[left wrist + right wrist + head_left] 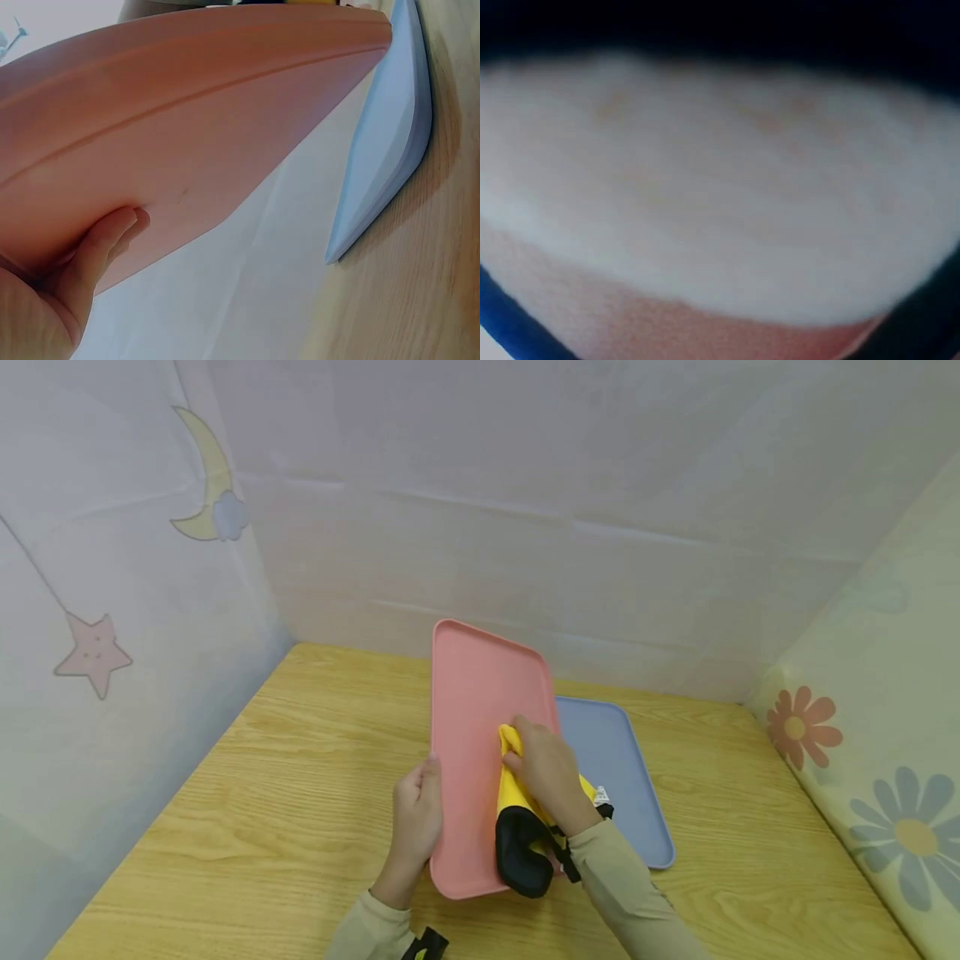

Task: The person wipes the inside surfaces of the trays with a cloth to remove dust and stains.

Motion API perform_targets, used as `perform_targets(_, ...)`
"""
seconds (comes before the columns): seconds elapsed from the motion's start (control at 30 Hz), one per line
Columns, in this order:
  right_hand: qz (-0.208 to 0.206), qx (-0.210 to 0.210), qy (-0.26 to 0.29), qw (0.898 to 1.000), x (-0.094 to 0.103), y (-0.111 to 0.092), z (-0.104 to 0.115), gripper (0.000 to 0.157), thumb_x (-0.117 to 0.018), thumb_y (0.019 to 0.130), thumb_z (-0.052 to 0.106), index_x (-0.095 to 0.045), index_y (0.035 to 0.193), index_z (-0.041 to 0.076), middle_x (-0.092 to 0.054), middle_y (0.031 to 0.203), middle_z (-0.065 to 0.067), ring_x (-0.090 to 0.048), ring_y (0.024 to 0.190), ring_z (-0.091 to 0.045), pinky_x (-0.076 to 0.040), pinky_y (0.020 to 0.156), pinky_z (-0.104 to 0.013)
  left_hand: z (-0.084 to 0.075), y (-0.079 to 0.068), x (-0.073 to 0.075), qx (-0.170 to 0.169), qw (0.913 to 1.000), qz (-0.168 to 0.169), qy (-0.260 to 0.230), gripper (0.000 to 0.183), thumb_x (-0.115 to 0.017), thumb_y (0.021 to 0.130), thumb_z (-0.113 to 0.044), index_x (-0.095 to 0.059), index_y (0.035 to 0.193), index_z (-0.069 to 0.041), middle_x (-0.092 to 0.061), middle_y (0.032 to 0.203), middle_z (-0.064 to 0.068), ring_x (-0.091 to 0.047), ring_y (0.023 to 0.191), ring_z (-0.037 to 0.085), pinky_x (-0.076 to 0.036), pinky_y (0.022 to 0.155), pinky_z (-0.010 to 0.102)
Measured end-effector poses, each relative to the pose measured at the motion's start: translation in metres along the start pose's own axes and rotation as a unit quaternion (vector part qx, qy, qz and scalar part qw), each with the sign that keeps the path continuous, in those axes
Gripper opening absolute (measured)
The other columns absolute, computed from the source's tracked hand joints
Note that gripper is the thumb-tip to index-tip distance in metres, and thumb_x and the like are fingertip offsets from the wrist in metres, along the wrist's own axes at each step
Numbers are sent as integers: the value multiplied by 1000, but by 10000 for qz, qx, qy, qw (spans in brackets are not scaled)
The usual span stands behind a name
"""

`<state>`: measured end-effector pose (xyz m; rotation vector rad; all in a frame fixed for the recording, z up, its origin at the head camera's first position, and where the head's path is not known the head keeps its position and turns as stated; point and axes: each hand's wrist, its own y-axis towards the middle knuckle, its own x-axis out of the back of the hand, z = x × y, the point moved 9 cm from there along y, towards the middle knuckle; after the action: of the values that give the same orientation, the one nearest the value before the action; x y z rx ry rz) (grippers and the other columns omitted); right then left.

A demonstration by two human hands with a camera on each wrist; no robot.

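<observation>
A pink tray (472,710) is tilted up off the wooden table, and my left hand (417,814) grips its left edge. In the left wrist view the thumb (97,251) presses the pink tray's underside (187,127). My right hand (547,772) holds a yellow and black cloth (521,835) against the tray's upper face. Beside it to the right, a blue tray (622,768) lies flat on the table, its edge (390,142) showing in the left wrist view. The right wrist view is a blur of pale and dark cloth.
The wooden table (285,793) is enclosed by pale fabric walls at the back and both sides, printed with a moon and star on the left and flowers on the right. Bare wood lies to the left of the pink tray and right of the blue one.
</observation>
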<state>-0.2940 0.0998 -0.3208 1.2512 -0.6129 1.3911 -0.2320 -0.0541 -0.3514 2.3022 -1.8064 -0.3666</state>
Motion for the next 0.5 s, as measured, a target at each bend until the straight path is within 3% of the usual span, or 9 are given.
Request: perform_targets(0.5, 146, -609, -456, 9970, -13, -3, -50, 26, -67, 76, 15, -50, 93, 6, -47, 66, -9, -47, 58, -25, -36, 46, -33, -4, -1, 4, 53, 10000, 9, 67, 41, -37, 97, -14, -40, 58, -4, -39, 50, 2, -39, 41, 9, -33, 38, 22)
